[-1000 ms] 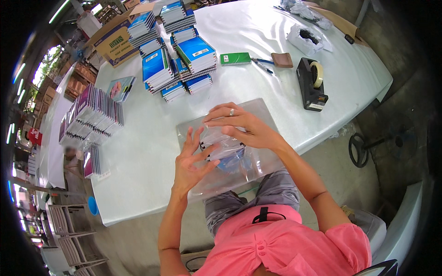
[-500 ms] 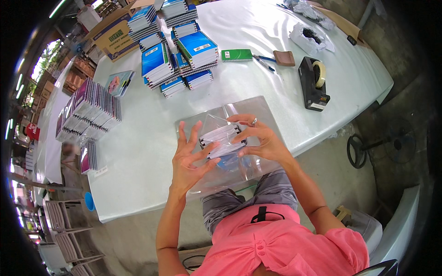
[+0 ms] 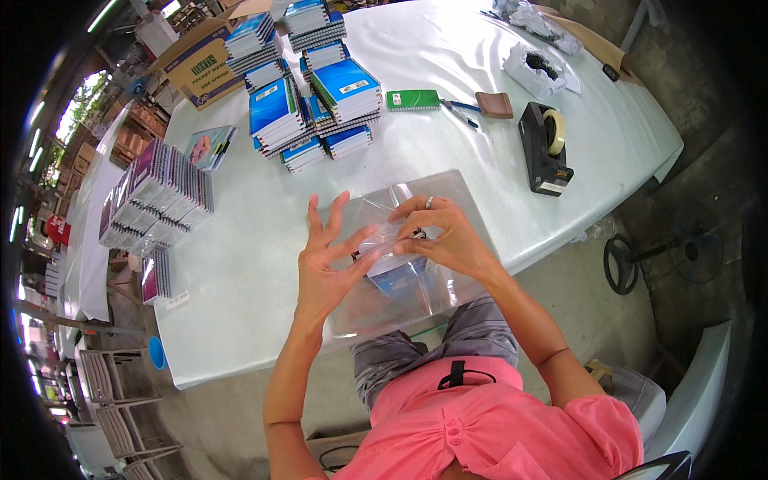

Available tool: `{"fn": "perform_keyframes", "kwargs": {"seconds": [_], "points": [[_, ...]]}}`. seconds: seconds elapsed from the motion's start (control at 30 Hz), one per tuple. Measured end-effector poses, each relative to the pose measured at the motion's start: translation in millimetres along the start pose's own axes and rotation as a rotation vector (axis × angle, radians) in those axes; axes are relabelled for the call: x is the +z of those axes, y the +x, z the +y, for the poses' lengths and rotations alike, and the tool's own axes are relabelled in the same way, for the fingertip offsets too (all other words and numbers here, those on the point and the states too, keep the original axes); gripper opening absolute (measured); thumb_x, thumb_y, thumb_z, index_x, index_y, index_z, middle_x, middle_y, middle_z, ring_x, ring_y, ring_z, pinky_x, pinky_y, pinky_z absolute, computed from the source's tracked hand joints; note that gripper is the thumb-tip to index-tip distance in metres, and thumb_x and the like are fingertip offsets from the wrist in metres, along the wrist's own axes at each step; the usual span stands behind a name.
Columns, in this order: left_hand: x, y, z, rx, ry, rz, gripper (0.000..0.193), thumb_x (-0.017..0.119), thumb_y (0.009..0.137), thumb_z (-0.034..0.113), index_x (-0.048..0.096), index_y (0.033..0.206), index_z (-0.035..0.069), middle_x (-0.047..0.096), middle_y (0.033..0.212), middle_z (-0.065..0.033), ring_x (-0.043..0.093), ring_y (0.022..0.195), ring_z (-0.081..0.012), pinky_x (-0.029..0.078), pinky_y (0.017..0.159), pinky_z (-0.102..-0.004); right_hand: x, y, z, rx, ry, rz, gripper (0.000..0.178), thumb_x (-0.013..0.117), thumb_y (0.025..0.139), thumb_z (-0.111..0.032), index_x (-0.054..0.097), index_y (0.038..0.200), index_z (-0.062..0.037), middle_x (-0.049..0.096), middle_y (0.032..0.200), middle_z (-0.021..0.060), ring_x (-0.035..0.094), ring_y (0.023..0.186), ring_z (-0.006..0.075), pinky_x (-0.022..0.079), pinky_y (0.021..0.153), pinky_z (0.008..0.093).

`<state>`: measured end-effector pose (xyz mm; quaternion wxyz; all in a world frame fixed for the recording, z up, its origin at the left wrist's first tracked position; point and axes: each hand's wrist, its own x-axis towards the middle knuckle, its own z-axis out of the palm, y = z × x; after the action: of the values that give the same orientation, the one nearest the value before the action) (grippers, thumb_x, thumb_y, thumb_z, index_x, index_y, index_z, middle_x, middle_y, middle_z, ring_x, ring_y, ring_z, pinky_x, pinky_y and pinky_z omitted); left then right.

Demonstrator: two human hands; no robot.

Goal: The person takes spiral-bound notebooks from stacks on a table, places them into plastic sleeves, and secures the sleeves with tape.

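Observation:
In front of me lies a sheet of clear plastic film (image 3: pixel 362 318), stacked up at the table's near edge. On it sits a small bundle of spiral notebooks (image 3: pixel 400 280) with blue covers, partly wrapped in film. My left hand (image 3: pixel 324 260) holds the bundle's left end between thumb and index finger, by a black spiral; its other fingers stretch upward. My right hand (image 3: pixel 444 236), with a ring on one finger, is pinched on the film over the bundle's right end. Fingers and glare hide much of the bundle.
Blue notebook stacks (image 3: pixel 280 108) stand at the back, purple ones (image 3: pixel 156 188) at the left. A green notebook (image 3: pixel 414 99), scissors-like tool (image 3: pixel 460 114), brown pad (image 3: pixel 494 105) and black tape dispenser (image 3: pixel 544 152) lie farther right. A cardboard box (image 3: pixel 204 70) is behind.
My right hand's fingers have closed together and moved slightly left over the bundle, drawing film over it. The white page edges show less. My left hand has stayed at its end.

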<state>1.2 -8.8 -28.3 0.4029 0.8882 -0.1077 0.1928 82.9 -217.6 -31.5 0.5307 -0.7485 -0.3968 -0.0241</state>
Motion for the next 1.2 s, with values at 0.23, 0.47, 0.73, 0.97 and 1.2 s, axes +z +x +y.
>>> {"fn": "perform_keyframes", "kwargs": {"seconds": [0.23, 0.47, 0.73, 0.97, 1.2], "points": [[4, 20, -12, -0.366, -0.544, -0.046, 0.061, 0.082, 0.069, 0.021, 0.063, 0.124, 0.002, 0.057, 0.132, -0.0103, 0.049, 0.124, -0.0233, 0.036, 0.104, -0.0354, 3, 15, 16, 0.369, 0.473, 0.003, 0.029, 0.084, 0.064, -0.008, 0.068, 0.086, -0.0008, 0.067, 0.089, 0.0059, 0.061, 0.084, 0.0153, 0.047, 0.077, 0.03], [-5, 36, -35, -0.779, -0.852, -0.562, 0.062, 0.079, 0.069, 0.023, 0.062, 0.124, -0.002, 0.066, 0.117, -0.0098, 0.057, 0.106, -0.0181, 0.038, 0.098, -0.0294, -4, 28, 27, 0.67, 0.726, -0.262, 0.032, 0.077, 0.064, -0.003, 0.074, 0.096, -0.0007, 0.067, 0.083, 0.0069, 0.06, 0.086, 0.0168, 0.045, 0.078, 0.0262], [-21, 37, -21, -0.375, -0.475, -0.606, 0.056, 0.078, 0.074, 0.027, 0.063, 0.123, 0.004, 0.059, 0.131, -0.0082, 0.052, 0.12, -0.0229, 0.03, 0.109, -0.0393, -4, 29, 17, 0.495, 0.677, -0.293, 0.024, 0.071, 0.065, 0.006, 0.077, 0.086, -0.0027, 0.061, 0.096, 0.0061, 0.058, 0.094, 0.0203, 0.048, 0.082, 0.0295], [-33, 16, 17, 0.099, 0.438, -0.591, 0.088, 0.08, 0.066, 0.041, 0.041, 0.144, 0.028, 0.029, 0.156, 0.0024, 0.007, 0.146, -0.0378, 0.014, 0.112, -0.0646, -28, 27, 13, 0.187, 0.239, -0.548, 0.033, 0.074, 0.07, -0.001, 0.076, 0.101, -0.0129, 0.06, 0.115, 0.0082, 0.053, 0.107, 0.0232, 0.04, 0.098, 0.0359], [-34, 9, 21, 0.199, 0.587, -0.541, 0.075, 0.077, 0.071, 0.038, 0.048, 0.139, 0.028, 0.044, 0.147, 0.0073, 0.017, 0.144, -0.0366, 0.015, 0.113, -0.0619, -31, -14, -43, -0.255, -0.51, -0.395, 0.047, 0.079, 0.069, -0.015, 0.069, 0.115, -0.018, 0.051, 0.137, 0.0102, 0.036, 0.132, 0.0333, 0.031, 0.108, 0.0475]]}}
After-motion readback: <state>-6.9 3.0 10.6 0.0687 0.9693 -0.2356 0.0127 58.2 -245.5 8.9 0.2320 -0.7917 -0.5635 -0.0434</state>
